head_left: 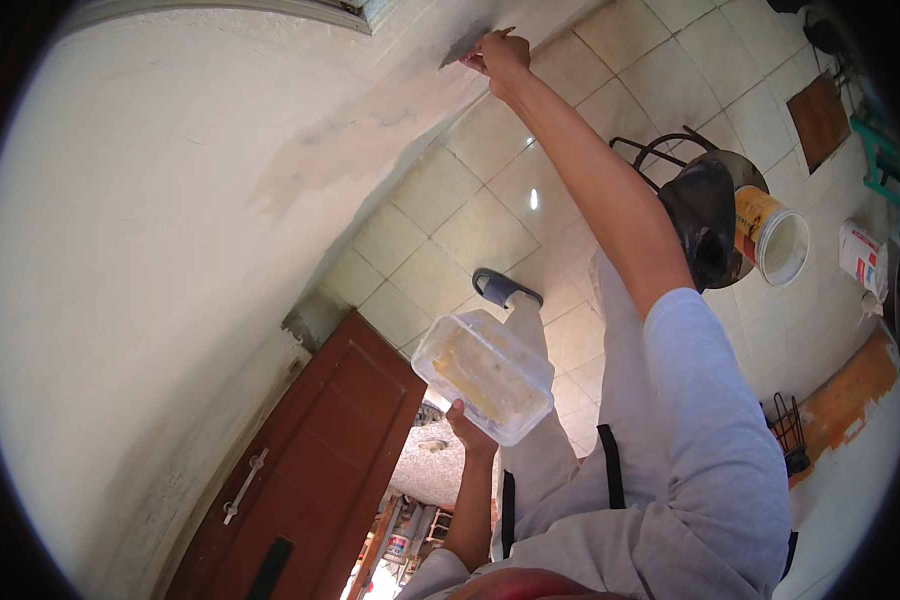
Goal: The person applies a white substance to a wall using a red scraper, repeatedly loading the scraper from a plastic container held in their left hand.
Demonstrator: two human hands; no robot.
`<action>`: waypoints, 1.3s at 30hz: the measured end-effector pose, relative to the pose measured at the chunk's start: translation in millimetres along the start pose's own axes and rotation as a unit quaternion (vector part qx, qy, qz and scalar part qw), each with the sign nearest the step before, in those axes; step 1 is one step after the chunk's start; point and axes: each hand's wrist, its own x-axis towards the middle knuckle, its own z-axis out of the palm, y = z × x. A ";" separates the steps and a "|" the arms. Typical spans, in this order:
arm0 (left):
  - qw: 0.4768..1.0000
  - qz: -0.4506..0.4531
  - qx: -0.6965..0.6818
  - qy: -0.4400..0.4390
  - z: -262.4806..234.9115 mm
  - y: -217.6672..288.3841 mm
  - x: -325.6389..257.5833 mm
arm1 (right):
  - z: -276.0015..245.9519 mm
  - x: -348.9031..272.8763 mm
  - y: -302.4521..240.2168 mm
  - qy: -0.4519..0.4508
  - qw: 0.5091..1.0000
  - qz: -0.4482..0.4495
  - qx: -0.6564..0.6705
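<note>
My right arm stretches up and away to the wall (170, 180). There my right hand (500, 62) is closed around a putty knife (463, 47), its dark blade lying against the wall low down near the floor. A damp-looking beige patch (320, 150) spreads over the wall beside it. Close to my body, my left hand (470, 432) grips the near-left edge of a translucent plastic tub (520, 345). Yellowish smears show inside the tub, which is tilted. The far fingers of the left hand are hidden beneath the tub.
A brown door (305, 450) stands at lower left. On the right are a round stool (745, 170) with a black bag (698, 220) and a white-and-orange bucket (782, 245), a white packet (860, 260) and a green stool (878, 155). Pale tiles (490, 200) cover the floor.
</note>
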 end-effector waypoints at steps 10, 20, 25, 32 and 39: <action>1.000 -0.001 -0.006 0.001 -3.5 2.9 6.5 | -84.7 -43.1 29.1 0.013 0.999 -0.043 -0.008; 1.000 -0.002 -0.016 -0.001 -2.8 10.6 9.5 | -27.4 -11.7 66.0 0.046 0.996 0.018 0.080; 1.000 0.014 0.017 0.017 -12.4 20.2 12.4 | -20.1 -47.3 36.7 -0.017 0.996 0.038 0.085; 0.999 0.032 0.030 0.013 -4.2 20.2 16.3 | -9.9 -111.0 8.7 -0.109 0.985 0.017 0.136; 0.999 0.021 0.031 0.005 22.1 19.6 14.3 | -56.1 -10.1 5.9 0.055 0.996 0.057 0.033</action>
